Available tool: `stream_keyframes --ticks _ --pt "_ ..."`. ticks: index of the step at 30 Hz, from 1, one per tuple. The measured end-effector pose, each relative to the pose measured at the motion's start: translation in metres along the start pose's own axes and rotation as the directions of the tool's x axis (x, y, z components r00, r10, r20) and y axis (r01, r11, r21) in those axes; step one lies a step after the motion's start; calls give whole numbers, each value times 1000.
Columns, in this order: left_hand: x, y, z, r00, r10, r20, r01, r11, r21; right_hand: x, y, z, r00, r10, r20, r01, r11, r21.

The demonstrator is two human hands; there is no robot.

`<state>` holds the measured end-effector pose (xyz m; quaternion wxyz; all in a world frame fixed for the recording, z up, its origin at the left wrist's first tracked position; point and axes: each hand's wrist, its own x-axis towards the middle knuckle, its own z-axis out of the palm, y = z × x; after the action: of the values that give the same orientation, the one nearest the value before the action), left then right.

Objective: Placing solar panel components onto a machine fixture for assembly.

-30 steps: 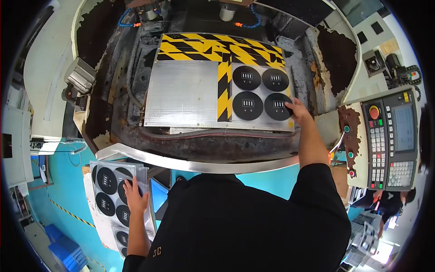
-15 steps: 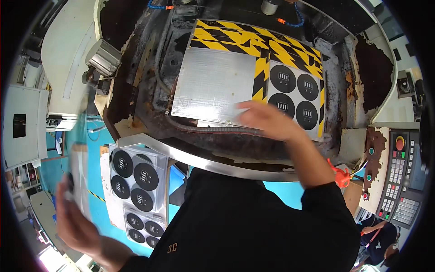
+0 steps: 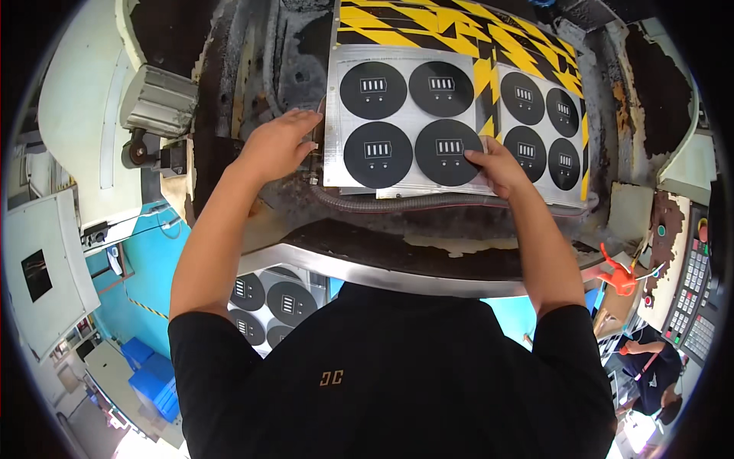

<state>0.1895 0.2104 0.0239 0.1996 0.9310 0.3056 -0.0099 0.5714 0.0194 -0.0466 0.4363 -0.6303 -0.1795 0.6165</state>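
So two silver plates sit side by side on the machine bed [image 3: 290, 99], each with four black round discs in a two-by-two grid, eight discs up there in total. The left plate [image 3: 405, 115] is the one being handled. The right plate [image 3: 547, 134] lies just beside it, up against the yellow-and-black hazard striping [image 3: 459, 30] that runs across the top and down between them.

The left hand [image 3: 275, 145] is at the left edge of the left plate, fingers [image 3: 306, 118] spread fairly wide and flat, tips touching or right at the plate's edge. Hard to say if it's actually gripping anything, looks more like pressing or steadying. The right hand [image 3: 497, 164] rests on the plate's lower right corner, fingers [image 3: 474, 157] close together and lying on the bottom-right disc [image 3: 443, 149], not wrapped around anything.

The bed around the plates is rusty and grimy, with a curved metal rim [image 3: 397, 271] along the near side. Below that rim, down by the person's left arm, there's a stack of more plates [image 3: 267, 302] with the same black discs; I can count about four discs showing, the rest is hidden behind the black shirt. One control panel [image 3: 692, 298] with buttons sits at the far right, and a blue crate [image 3: 149, 379] is on the floor at lower left.
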Motion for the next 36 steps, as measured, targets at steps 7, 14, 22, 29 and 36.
stream_keyframes --ticks 7,14,22,29,36 --pt "24 -25 55 987 106 124 -114 992 55 15 27 12 998 -41 -56 49 989 143" --pt "29 -24 68 975 27 221 -47 995 84 22 38 18 990 -125 -66 132 984 119" --pt "31 -23 69 976 -17 218 -3 996 94 18 30 23 990 -104 -95 115 985 125" --pt "32 -23 72 981 -18 194 -1 995 97 19 31 21 985 -143 -100 155 981 117" --pt "31 -23 71 979 -34 200 10 993 121 16 23 19 995 -79 -56 87 984 159"
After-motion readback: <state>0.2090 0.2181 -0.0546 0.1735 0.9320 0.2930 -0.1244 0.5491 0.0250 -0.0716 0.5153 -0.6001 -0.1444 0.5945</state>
